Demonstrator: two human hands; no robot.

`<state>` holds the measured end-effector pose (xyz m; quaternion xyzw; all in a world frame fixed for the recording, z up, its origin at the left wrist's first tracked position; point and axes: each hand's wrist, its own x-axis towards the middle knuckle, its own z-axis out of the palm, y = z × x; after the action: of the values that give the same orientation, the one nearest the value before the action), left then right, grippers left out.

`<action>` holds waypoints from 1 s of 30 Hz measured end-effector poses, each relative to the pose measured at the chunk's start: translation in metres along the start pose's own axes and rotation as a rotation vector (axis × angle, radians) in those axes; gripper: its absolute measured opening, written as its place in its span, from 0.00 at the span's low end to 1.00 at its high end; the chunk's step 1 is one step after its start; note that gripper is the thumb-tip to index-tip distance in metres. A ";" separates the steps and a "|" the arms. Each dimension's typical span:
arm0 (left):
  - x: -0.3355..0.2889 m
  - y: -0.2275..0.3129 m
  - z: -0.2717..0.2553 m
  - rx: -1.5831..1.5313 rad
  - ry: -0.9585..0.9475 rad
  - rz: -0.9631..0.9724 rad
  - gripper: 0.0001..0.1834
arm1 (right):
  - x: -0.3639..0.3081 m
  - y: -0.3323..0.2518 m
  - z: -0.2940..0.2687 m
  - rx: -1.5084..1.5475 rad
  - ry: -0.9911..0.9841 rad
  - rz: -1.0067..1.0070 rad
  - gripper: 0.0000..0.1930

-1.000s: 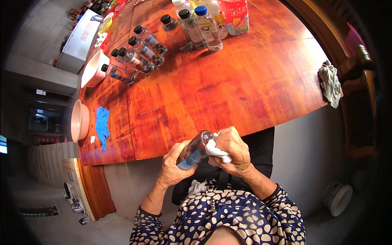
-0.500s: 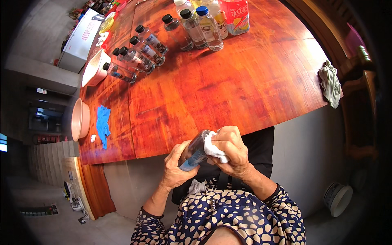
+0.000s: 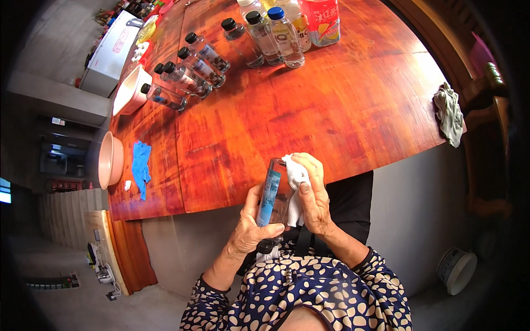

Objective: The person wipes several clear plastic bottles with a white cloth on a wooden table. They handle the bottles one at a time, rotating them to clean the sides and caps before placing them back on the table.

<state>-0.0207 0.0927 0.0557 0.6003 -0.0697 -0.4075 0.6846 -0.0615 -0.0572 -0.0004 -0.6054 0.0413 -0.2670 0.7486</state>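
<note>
My left hand grips a clear plastic bottle with a blue label, near its dark capped end, which points toward me. The bottle's base points away, over the near edge of the red wooden table. My right hand presses a white cloth against the right side of the bottle. Both hands are held in front of my chest.
Several dark-capped bottles lie in a row at the far left beside a white basin. Upright bottles stand at the far edge. A blue glove and a pink bowl sit left, a grey rag right.
The bottle has turned from a slant to nearly straight away from me, and my right hand with the cloth has slid along its side. The table items have not moved.
</note>
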 end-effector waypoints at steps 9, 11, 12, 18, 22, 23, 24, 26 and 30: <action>0.002 -0.010 -0.009 -0.196 0.048 -0.001 0.41 | -0.016 0.009 -0.002 -0.310 -0.205 -0.188 0.28; 0.006 -0.016 -0.010 -0.202 0.088 0.078 0.41 | -0.017 0.006 -0.003 -0.409 -0.200 -0.295 0.25; 0.006 -0.016 -0.011 -0.198 0.084 0.053 0.41 | -0.018 0.005 -0.003 -0.458 -0.197 -0.349 0.24; 0.000 -0.006 -0.010 -0.129 0.061 -0.007 0.44 | -0.008 -0.011 0.000 -0.368 -0.076 -0.416 0.19; 0.000 -0.012 -0.007 -0.150 0.049 0.049 0.43 | 0.009 -0.013 0.005 -0.572 -0.060 -0.598 0.19; -0.001 -0.008 -0.005 -0.185 0.001 0.003 0.42 | 0.014 -0.012 0.004 -0.567 -0.044 -0.572 0.19; -0.003 -0.005 -0.004 -0.218 -0.049 -0.046 0.42 | 0.018 -0.012 0.003 -0.564 -0.026 -0.543 0.19; -0.003 -0.006 -0.004 -0.296 -0.079 -0.075 0.42 | 0.022 -0.002 0.006 -0.444 0.050 -0.400 0.16; -0.002 -0.007 0.000 -0.438 -0.102 -0.082 0.41 | 0.029 0.001 0.019 -0.160 0.277 -0.055 0.11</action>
<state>-0.0250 0.0943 0.0502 0.4183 0.0104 -0.4703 0.7770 -0.0288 -0.0536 0.0113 -0.6216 0.1489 -0.3640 0.6775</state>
